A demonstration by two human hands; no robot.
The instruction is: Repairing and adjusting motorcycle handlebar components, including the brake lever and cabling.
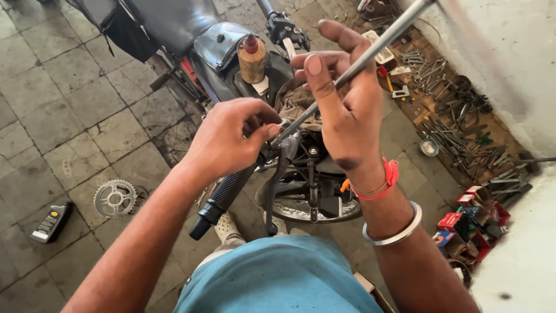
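My right hand [341, 104] grips a long thin metal rod [376, 46] that slants from the upper right down to the motorcycle's handlebar clamp [289, 142]. My left hand [231, 136] pinches the rod's lower end between thumb and fingers, just above the black ribbed handlebar grip [223, 197]. A red thread and a steel bangle [394, 232] sit on my right wrist. The rod's tip is hidden under my left fingers.
A brown oil bottle with a red cap [251, 58] stands on the motorcycle tank [223, 40]. A sprocket [114, 198] and a dark can [51, 221] lie on the tiled floor at left. Wrenches and tools [457, 127] and small boxes [472, 223] line the right wall.
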